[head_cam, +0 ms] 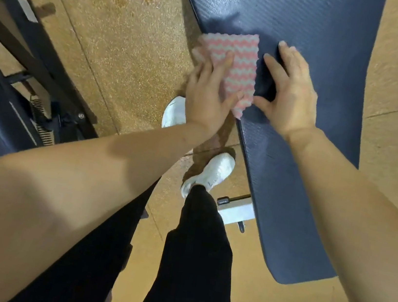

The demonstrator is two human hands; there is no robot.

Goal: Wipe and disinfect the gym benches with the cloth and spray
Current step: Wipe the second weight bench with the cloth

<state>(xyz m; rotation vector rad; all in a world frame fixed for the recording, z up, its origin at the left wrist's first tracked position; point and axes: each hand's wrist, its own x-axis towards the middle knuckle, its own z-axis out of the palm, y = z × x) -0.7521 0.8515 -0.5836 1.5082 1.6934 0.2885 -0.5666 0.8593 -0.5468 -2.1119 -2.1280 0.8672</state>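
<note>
The left hand (208, 93) is pressing straight fingers on the soft, light-looking cloth (243, 54) at the bench (312, 26) edge, probably best driven under a flat palm, while the right hand (291, 94) is resting flat, holding nothing.

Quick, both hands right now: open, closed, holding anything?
Left hand: open, pressing the cloth flat on the bench pad.
Right hand: open, resting flat on the bench pad beside the cloth, holding nothing.
</note>
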